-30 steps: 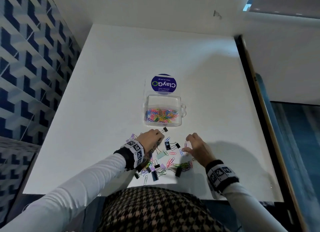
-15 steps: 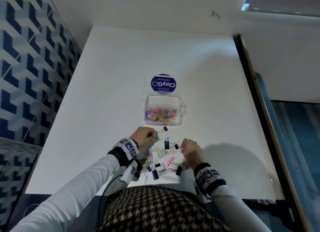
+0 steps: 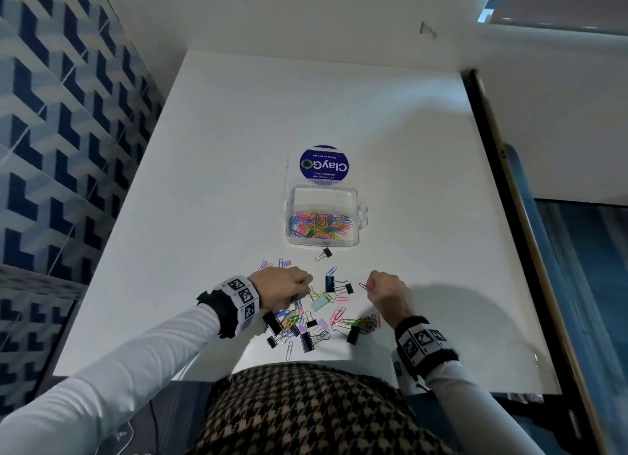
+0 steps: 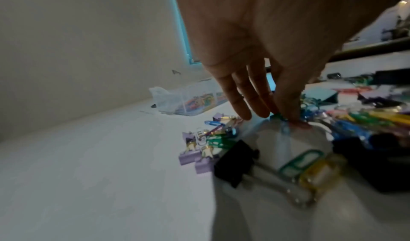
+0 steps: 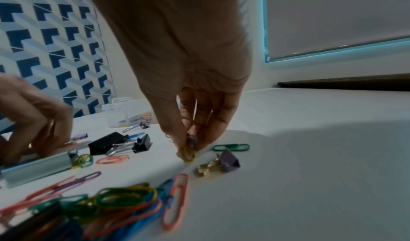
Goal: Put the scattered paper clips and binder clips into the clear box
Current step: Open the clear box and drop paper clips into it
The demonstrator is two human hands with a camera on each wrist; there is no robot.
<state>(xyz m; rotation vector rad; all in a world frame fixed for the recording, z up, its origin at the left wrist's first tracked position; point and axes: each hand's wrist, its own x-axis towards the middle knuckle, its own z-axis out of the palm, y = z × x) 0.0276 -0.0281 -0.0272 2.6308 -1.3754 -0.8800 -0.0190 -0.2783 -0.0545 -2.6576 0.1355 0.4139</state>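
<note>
The clear box [image 3: 355, 217] stands open mid-table with several coloured paper clips inside; it also shows as the box [image 4: 188, 101] and the box [image 5: 124, 111]. Scattered paper clips and binder clips [image 3: 316, 322] lie between it and the table's near edge. My left hand [image 3: 304, 284] reaches down into the pile, and its fingertips [image 4: 277, 116] pinch a green paper clip on the table. My right hand [image 3: 370, 284] is curled, its thumb and fingers [image 5: 190, 148] pinching a few paper clips, yellow, blue and red, just above the surface.
The box's lid with a round blue sticker [image 3: 324, 165] lies behind the box. A lone black binder clip [image 3: 324, 253] sits just in front of it. A teal binder clip [image 3: 318, 303] lies between my hands. A dark frame [image 3: 492, 183] borders the table's right side.
My right hand's fingers, spread on the table a second ago, have curled and now pinch paper clips. My left hand has pulled back slightly from the box toward the pile.
</note>
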